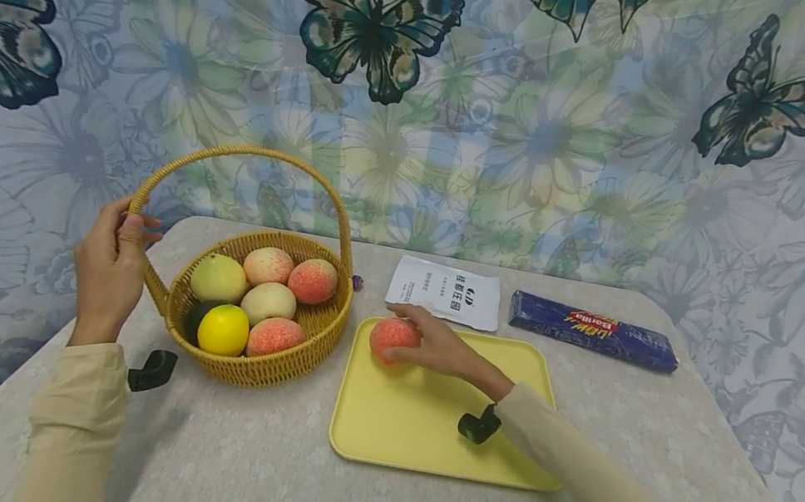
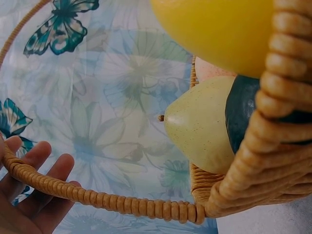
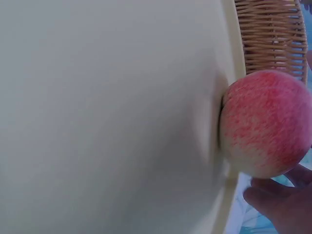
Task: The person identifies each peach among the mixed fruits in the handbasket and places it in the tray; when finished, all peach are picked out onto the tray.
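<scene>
At the left of the head view my left hand [image 1: 110, 265] holds the handle [image 1: 256, 153] of a yellow-brown wicker basket [image 1: 266, 375], its fingers around the lower left side of the arch. Inside the basket lie a green pear [image 1: 219, 277], a yellow round fruit [image 1: 223, 330], a dark green thing [image 2: 242, 109] mostly hidden, a pale fruit [image 1: 269, 303] and several pinkish peaches [image 1: 312, 281]. My right hand [image 1: 439, 346] grips another peach [image 1: 390, 335] between thumb and fingers at the far left corner of the yellow tray [image 1: 410, 432]. Whether that peach touches the tray, I cannot tell.
A white packet [image 1: 444, 291] with printed text lies behind the tray. Right of it is a blue Barilla package [image 1: 592, 331]. A small purple object [image 1: 357, 282] shows beside the basket. Butterfly-patterned cloth [image 1: 414, 160] hangs behind the table [image 1: 255, 467].
</scene>
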{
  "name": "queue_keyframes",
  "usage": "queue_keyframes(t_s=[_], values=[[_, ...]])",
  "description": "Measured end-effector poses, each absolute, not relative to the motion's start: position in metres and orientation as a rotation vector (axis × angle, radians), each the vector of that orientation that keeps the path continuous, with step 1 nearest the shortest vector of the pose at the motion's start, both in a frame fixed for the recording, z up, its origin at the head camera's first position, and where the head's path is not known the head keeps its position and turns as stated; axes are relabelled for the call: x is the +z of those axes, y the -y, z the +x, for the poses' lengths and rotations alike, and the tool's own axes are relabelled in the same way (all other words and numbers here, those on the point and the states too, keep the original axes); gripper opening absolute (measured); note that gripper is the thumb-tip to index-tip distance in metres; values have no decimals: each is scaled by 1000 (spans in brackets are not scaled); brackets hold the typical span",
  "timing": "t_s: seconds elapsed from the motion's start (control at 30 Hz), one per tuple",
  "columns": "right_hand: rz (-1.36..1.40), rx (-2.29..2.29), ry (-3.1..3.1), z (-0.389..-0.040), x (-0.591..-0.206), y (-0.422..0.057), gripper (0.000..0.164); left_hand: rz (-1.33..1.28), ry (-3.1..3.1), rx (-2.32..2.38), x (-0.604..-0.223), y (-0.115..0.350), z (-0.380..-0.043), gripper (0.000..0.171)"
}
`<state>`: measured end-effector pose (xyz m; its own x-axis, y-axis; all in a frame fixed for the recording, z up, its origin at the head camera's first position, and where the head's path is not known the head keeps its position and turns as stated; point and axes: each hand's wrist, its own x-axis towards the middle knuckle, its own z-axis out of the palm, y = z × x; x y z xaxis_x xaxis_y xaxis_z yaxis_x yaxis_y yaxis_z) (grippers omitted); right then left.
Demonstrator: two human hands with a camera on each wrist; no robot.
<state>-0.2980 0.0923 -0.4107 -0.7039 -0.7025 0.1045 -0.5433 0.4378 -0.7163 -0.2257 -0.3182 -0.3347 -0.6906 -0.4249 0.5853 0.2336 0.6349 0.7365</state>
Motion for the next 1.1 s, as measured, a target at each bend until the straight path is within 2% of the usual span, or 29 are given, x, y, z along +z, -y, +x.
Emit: queue_keyframes(t_s=[0.47, 0.77, 1.1], values=[[-1270, -1178, -2534, -294, -379, -59, 65, 135, 2068, -1068, -333, 316, -225, 35], [-1264, -1031, -2473, -291, -360, -36, 71, 156, 2078, -1041, -331, 314, -226, 37], [-1397, -866, -2468, -297, -344, -6, 73, 164, 2086, -1037, -331, 317, -229, 36]])
